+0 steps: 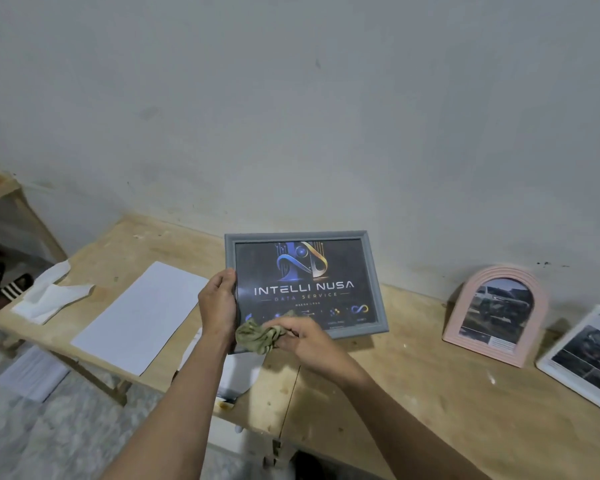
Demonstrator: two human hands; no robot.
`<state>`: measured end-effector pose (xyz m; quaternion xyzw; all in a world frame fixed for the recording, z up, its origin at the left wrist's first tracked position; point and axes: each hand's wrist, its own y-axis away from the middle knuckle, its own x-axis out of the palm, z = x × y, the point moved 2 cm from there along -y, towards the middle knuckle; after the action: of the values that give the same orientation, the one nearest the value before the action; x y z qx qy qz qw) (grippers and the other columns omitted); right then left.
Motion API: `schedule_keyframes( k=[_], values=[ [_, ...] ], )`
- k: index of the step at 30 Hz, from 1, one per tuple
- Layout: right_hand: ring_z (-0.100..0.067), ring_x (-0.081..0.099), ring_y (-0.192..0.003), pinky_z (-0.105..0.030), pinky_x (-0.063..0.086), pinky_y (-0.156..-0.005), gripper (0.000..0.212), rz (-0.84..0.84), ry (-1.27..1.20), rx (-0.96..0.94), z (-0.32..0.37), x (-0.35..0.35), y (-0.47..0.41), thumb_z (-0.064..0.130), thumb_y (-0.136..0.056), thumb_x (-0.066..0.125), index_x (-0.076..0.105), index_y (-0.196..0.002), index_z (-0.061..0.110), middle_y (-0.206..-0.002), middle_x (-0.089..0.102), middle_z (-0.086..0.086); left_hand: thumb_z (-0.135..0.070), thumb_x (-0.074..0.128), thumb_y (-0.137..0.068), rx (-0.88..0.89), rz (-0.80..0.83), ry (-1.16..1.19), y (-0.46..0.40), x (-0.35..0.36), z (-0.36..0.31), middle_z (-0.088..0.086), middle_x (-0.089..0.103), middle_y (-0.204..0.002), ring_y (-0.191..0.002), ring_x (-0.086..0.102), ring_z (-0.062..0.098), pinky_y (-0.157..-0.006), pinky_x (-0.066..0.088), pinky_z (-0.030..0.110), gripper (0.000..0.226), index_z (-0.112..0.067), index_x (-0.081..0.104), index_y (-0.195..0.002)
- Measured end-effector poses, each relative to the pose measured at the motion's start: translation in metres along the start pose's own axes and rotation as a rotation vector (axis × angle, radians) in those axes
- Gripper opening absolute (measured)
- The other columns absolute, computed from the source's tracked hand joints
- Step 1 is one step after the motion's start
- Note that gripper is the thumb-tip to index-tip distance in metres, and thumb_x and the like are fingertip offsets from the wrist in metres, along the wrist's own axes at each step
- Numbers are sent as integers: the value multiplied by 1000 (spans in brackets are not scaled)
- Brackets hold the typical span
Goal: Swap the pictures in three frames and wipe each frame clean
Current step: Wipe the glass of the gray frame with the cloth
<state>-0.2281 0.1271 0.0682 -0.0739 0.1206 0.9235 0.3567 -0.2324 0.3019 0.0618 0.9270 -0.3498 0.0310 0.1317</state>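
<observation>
Grey frame (pixel 370 271), dark logo print

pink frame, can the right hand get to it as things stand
Probably yes: the pink frame stands in the open on bare table, but the right hand grips a cloth and must free up first.

Pale grey-white wall (pixel 291 98) behind and above the grip, plain, scuffed with small dark marks, evenly and dimly lit. Light plywood surface (pixel 413 393) under and to both sides of the grip, running along the wall's foot, flecked with white spots; a seam between two boards just below the grip. Wooden legs (pixel 94 379) showing under its left end. Further left of the grip, a bare wooden shelf frame (pixel 11 209) against the wall. Mottled grey floor (pixel 66 438) lower left of the grip.
</observation>
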Motion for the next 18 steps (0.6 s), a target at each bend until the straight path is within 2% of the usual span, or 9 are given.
schedule_keyframes(
  k=[2, 4, 7, 9, 13, 15, 18],
  values=[
    [-13, 68, -94, -25, 50, -88, 35, 3, -153, 73, 4, -10, -11, -3, -85, 53, 71, -105, 19, -97, 74, 2, -18, 59, -96, -31, 5, 4, -1, -4, 7, 0, 55, -80, -73, 47, 14, -76, 41, 27, 13, -9, 67, -91],
    [-16, 64, -91, -31, 48, -86, 34, -56, -224, 93, 3, -24, -27, -1, -83, 54, 72, -100, 22, -97, 73, 0, -20, 60, -96, -69, 10, -16, -8, -12, 15, -2, 64, -86, -80, 57, 13, -79, 46, 26, 16, -7, 70, -97],
    [-25, 67, -96, -39, 50, -91, 35, -168, -319, 142, -8, -62, -62, -4, -90, 51, 70, -102, 23, -105, 72, -8, -30, 66, -85, -158, 10, -58, -34, -27, 38, 4, 74, -97, -92, 67, 28, -90, 51, 41, 22, -12, 76, -91],
    [-26, 68, -92, -39, 52, -88, 34, -240, -326, 156, -12, -86, -81, -5, -93, 48, 67, -103, 21, -103, 72, -10, -34, 69, -77, -216, -7, -52, -49, -42, 51, 4, 70, -89, -85, 62, 29, -86, 49, 45, 21, -14, 73, -81],
    [-22, 66, -80, -36, 50, -82, 34, -335, -349, 124, -29, -125, -128, -9, -91, 48, 68, -95, 18, -85, 72, -3, -34, 73, -74, -298, -92, -61, -66, -62, 58, 12, 66, -86, -81, 59, 29, -82, 51, 52, 20, -14, 73, -78],
    [-17, 65, -71, -33, 51, -73, 33, -392, -337, 115, -39, -143, -152, -7, -92, 48, 68, -94, 19, -78, 72, 2, -29, 71, -79, -311, -160, -50, -66, -67, 55, 12, 67, -87, -81, 62, 29, -84, 52, 52, 15, -15, 73, -77],
    [-17, 60, -70, -28, 48, -67, 28, -438, -249, 90, -54, -166, -187, -6, -93, 46, 66, -101, 13, -83, 68, -5, -23, 65, -90, -312, -269, -85, -69, -73, 55, 8, 68, -87, -82, 63, 27, -85, 51, 45, 15, -12, 72, -83]
  ],
)
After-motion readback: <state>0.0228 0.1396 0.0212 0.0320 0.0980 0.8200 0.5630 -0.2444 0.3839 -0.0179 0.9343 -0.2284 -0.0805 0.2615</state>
